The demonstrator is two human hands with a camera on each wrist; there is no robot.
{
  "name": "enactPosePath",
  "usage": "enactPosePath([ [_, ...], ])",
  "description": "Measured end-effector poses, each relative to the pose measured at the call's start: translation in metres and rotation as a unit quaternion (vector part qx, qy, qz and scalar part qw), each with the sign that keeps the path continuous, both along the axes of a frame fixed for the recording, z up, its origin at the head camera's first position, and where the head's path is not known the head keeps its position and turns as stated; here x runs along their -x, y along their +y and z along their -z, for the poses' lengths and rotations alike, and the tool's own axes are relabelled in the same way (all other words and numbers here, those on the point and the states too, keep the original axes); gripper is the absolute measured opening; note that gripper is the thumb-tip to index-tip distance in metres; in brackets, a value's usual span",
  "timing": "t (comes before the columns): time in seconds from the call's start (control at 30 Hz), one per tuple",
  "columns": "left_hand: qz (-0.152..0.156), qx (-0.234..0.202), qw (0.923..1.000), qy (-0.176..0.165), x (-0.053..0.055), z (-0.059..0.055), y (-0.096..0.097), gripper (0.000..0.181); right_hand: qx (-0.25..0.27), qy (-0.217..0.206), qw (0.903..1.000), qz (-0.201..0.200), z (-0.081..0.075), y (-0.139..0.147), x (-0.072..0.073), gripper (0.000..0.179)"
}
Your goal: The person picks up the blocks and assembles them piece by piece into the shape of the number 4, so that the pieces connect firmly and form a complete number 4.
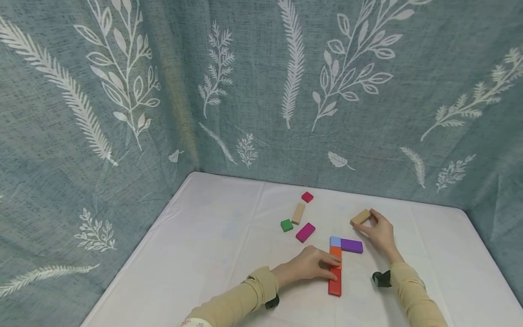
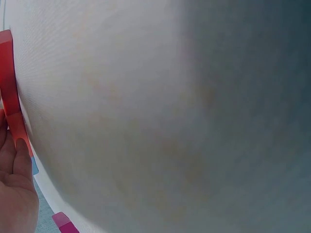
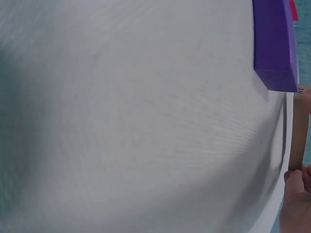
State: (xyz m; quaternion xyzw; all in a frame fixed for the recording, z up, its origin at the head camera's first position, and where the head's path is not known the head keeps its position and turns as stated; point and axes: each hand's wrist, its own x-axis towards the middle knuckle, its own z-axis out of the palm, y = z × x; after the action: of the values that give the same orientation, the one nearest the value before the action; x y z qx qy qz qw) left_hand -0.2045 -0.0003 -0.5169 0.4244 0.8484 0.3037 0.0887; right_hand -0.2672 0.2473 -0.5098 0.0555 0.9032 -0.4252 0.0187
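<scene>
Pinching a wooden block [image 1: 361,217] by its ends with the right hand [image 1: 381,232], right of centre in the frame, above the purple block [image 1: 352,245]! And touching the orange block [image 1: 335,252] and red block [image 1: 335,289] with the left hand [image 1: 308,264], lower centre; cannot tell whether pinching.

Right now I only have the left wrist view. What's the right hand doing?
Observer: The right hand pinches a tan block by its ends.
Operator: Anything against the light blue block besides the orange one?
Observer: Yes, a purple block, one end against its right side in the head view.
Operator: And near the magenta block?
Observer: A green block, left of it in the head view, not touching.
</scene>
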Motion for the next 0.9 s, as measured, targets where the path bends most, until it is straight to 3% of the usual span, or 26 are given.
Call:
enactPosePath([
  [0.47, -0.008, 0.004, 0.9997, -0.021, -0.001, -0.003, 0.001, 0.039, 0.003, 0.028, 0.9995, -0.014, -0.014, 0.002, 0.002, 0.078],
  [0.9, -0.002, -0.004, 1.0, 0.002, 0.0, -0.003, 0.0, 0.038, 0.028, 0.054, 0.9968, -0.053, -0.027, 0.003, 0.006, 0.079],
])
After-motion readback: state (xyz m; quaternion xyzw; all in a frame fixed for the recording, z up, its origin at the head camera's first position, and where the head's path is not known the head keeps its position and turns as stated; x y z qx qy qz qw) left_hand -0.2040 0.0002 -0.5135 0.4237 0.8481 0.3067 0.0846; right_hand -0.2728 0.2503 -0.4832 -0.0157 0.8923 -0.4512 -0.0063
